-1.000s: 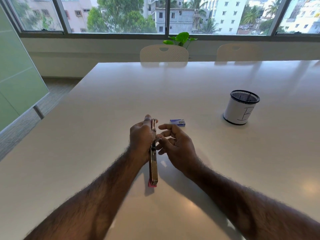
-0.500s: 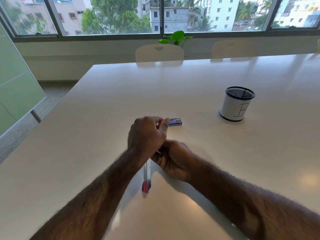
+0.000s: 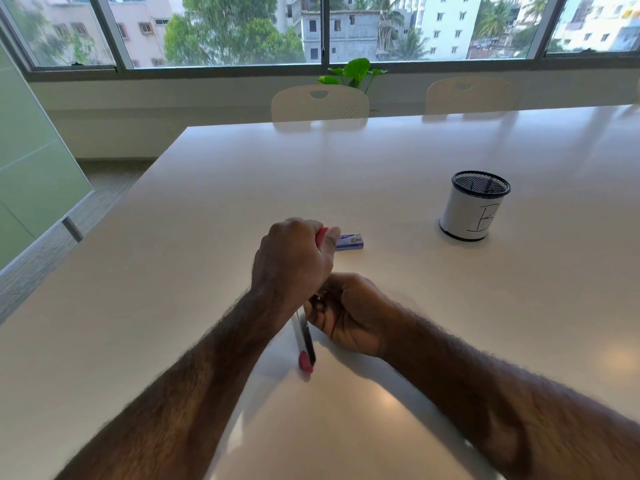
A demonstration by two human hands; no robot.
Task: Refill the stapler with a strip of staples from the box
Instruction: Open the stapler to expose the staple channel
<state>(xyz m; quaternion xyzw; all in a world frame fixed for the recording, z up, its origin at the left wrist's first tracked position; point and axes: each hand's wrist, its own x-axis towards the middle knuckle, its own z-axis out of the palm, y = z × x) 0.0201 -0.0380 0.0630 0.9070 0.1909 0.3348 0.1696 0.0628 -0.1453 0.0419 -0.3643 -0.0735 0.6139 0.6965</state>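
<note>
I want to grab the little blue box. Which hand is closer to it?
Left. The left hand, gripping the stapler, sits right beside the box. The right hand is lower down, nearer the person.
</note>
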